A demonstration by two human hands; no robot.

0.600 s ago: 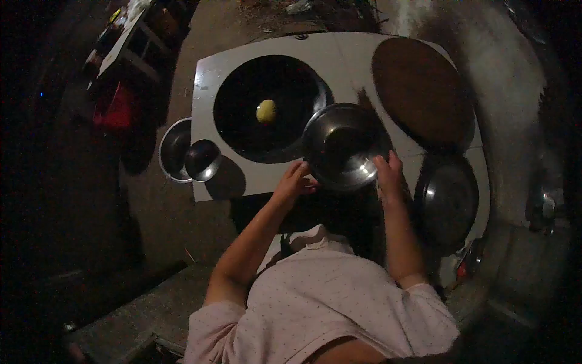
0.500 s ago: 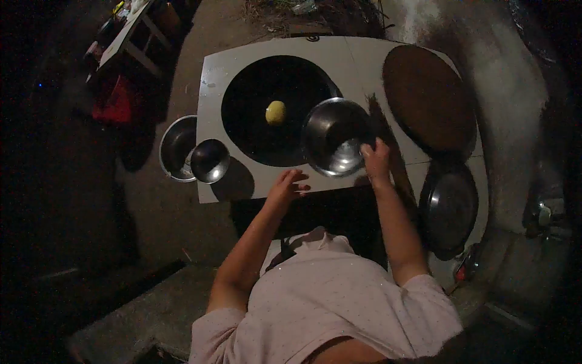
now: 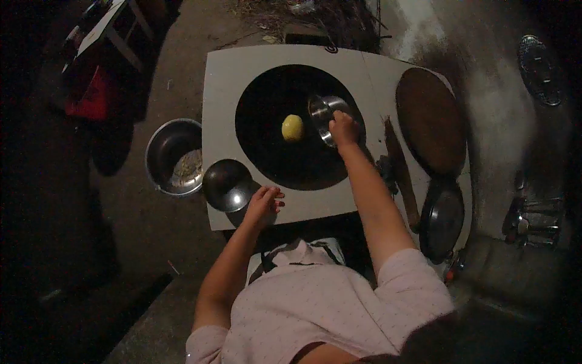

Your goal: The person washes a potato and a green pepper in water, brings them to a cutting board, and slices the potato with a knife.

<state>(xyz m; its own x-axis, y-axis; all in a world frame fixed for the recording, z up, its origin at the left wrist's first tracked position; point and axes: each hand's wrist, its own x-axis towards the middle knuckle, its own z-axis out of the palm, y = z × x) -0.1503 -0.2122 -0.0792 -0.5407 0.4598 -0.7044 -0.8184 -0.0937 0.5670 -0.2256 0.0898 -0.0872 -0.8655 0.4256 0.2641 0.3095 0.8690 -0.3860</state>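
My right hand (image 3: pixel 344 129) grips a shiny metal bowl (image 3: pixel 321 112) by its rim, tilted inside the right part of a large black wok (image 3: pixel 267 158). A yellow oval lump (image 3: pixel 292 128) lies in the wok, just left of that bowl; its kind is unclear. Near the front edge of the white stove top (image 3: pixel 309 203), my left hand (image 3: pixel 264 203) is empty, its fingers loosely apart. Beside it, a smaller metal bowl (image 3: pixel 227 182) sits at the left front corner.
Below the left edge, a metal basin (image 3: pixel 159 164) holds pale scraps. On the right lie a round brown lid (image 3: pixel 430 121), a dark pan or lid (image 3: pixel 442 218) and a short brush-like stick (image 3: pixel 401 176). Dry twigs (image 3: pixel 339 24) lie behind. Utensils (image 3: pixel 536 221) hang at the right wall.
My right hand has carried the metal bowl left and farther in over the wok, tilting it. My left hand has drifted left toward the smaller bowl. The camera view has shifted.
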